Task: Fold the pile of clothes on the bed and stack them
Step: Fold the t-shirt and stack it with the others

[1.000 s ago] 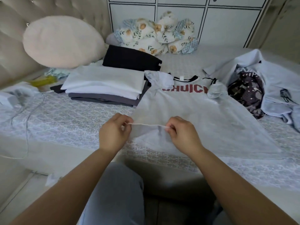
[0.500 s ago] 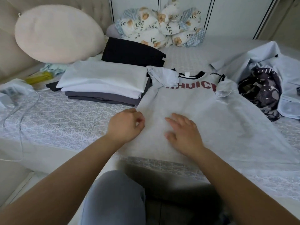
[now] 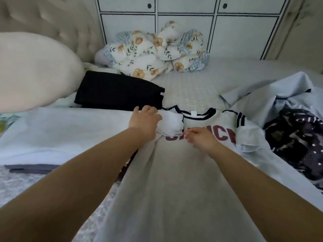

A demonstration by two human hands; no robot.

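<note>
Head cam: grey T-shirt [image 3: 174, 180] lies flat on bed w/ left hand [image 3: 145, 119] on its bunched sleeve [image 3: 170, 124], fingers spread — right hand [image 3: 201, 137] loosely curled at chest lettering, grip unclear. Fabric looks soft, light; best taken at shoulders.

A grey T-shirt [image 3: 174, 180] with dark red letters lies spread flat on the bed [image 3: 192, 88], neck away from the person, both arms reaching out over it. The left hand [image 3: 146, 119] rests with fingers spread on the bunched left sleeve [image 3: 170, 124], while the right hand [image 3: 201, 137], fingers loosely curled, sits on the chest over the lettering. To the left is a stack [image 3: 52, 135] of folded pale and grey clothes with a folded black garment [image 3: 118, 95] behind it, and to the right a heap [image 3: 288, 123] of unfolded pale blue and dark patterned clothes.
</note>
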